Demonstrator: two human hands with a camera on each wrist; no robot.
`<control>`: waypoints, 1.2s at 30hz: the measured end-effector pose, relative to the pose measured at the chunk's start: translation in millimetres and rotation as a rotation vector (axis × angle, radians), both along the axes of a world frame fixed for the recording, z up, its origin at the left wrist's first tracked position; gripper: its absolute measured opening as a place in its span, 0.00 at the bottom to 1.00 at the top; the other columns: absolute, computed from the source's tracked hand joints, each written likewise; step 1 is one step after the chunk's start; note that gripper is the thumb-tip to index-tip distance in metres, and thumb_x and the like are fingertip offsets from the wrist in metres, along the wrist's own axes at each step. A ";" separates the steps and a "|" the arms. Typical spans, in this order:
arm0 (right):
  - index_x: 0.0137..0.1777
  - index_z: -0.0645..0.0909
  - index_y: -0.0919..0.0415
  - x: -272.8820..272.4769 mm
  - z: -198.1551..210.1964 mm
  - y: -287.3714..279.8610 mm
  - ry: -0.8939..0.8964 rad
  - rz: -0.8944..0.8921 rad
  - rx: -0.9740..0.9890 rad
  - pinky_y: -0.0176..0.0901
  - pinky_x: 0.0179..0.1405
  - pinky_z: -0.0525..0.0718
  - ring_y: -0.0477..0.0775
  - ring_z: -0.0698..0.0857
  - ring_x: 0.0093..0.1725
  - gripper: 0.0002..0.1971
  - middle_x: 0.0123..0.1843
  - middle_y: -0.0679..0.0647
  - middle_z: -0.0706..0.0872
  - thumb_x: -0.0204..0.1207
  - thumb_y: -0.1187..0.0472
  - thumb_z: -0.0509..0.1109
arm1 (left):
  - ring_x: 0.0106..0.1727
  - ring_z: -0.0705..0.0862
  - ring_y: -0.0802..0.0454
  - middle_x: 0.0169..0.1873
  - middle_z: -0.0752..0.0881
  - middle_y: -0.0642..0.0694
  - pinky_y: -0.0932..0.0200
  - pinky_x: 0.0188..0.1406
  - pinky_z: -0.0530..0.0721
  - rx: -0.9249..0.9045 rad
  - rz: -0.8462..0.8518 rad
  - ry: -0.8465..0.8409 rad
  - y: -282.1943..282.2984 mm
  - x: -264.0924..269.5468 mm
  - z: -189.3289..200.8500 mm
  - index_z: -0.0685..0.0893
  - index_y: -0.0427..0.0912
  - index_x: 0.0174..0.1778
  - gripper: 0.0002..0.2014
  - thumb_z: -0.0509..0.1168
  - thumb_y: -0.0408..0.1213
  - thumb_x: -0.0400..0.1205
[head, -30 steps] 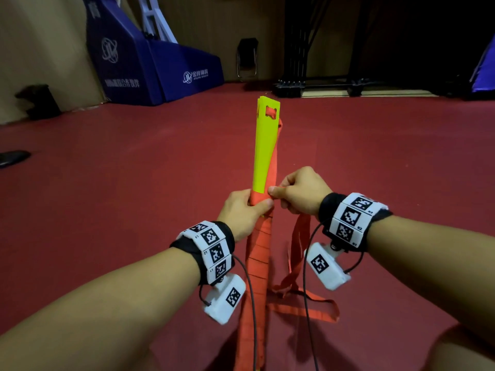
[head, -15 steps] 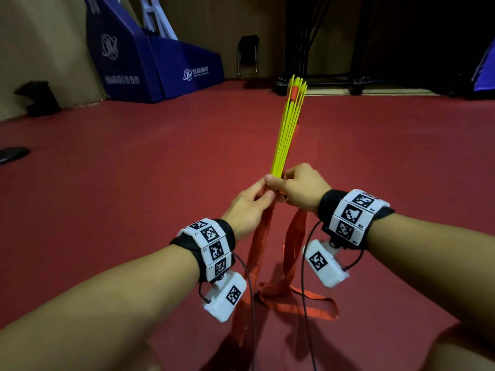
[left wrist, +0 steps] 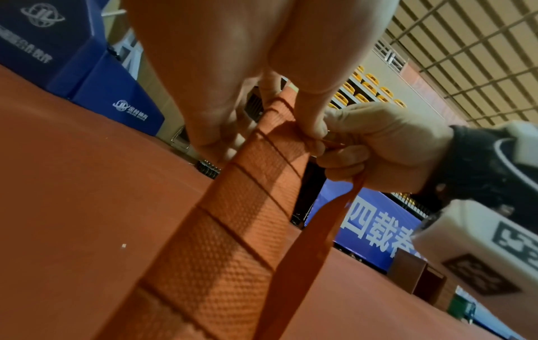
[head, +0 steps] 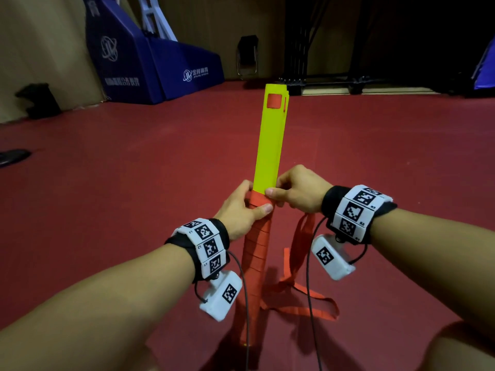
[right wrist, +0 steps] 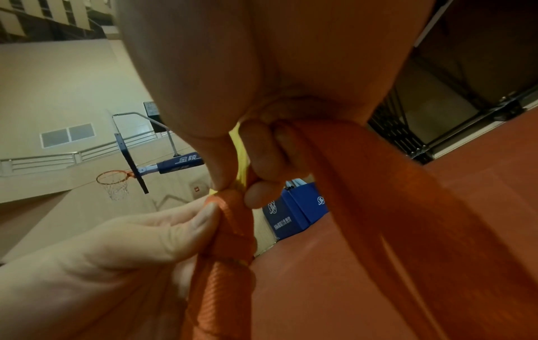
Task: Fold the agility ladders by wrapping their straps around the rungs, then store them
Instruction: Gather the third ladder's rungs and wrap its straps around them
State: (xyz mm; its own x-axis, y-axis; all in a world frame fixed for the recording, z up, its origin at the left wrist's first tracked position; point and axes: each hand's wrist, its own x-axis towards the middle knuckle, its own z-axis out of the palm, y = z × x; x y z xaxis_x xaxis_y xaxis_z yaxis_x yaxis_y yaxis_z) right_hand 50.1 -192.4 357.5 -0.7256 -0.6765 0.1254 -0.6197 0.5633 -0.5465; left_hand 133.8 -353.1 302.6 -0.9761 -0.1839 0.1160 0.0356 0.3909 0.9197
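Head view: yellow rungs (head: 269, 140) stand upright over the red floor (head: 134, 183), lower half bound in orange strap (head: 256, 245) — left hand (head: 241, 210) grips the wrapping, right hand (head: 294, 191) pinches the top turn.

Left wrist view: the woven strap (left wrist: 232, 220) lies in overlapping bands.

Right wrist view: the loose strap (right wrist: 378, 207) hangs from curled fingers (right wrist: 262, 147).

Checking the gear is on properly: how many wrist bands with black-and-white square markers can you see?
2: one on the left wrist, one on the right wrist, either side of the yellow rungs.
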 end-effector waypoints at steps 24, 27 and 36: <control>0.28 0.83 0.60 14.7 -0.2 -7.5 -0.092 -0.153 0.059 0.42 0.26 0.70 0.49 0.78 0.26 0.28 0.21 0.48 0.81 0.82 0.39 0.65 | 0.35 0.81 0.44 0.30 0.83 0.51 0.47 0.40 0.83 -0.225 0.037 -0.048 14.8 6.9 7.5 0.70 0.49 0.40 0.22 0.74 0.49 0.61; 0.32 0.85 0.60 12.7 -2.1 -5.5 -0.092 -0.075 0.084 0.42 0.28 0.71 0.50 0.79 0.29 0.24 0.29 0.52 0.85 0.83 0.44 0.66 | 0.34 0.75 0.49 0.27 0.79 0.54 0.47 0.40 0.77 -0.066 0.021 -0.087 12.1 2.9 7.0 0.67 0.48 0.36 0.25 0.75 0.51 0.56; 0.44 0.84 0.61 14.2 -4.3 -11.3 0.009 -0.065 0.149 0.46 0.43 0.79 0.63 0.85 0.47 0.18 0.44 0.61 0.89 0.84 0.46 0.65 | 0.37 0.84 0.55 0.35 0.81 0.52 0.48 0.48 0.89 -0.052 0.025 -0.118 5.4 6.7 8.8 0.74 0.47 0.58 0.18 0.75 0.30 0.81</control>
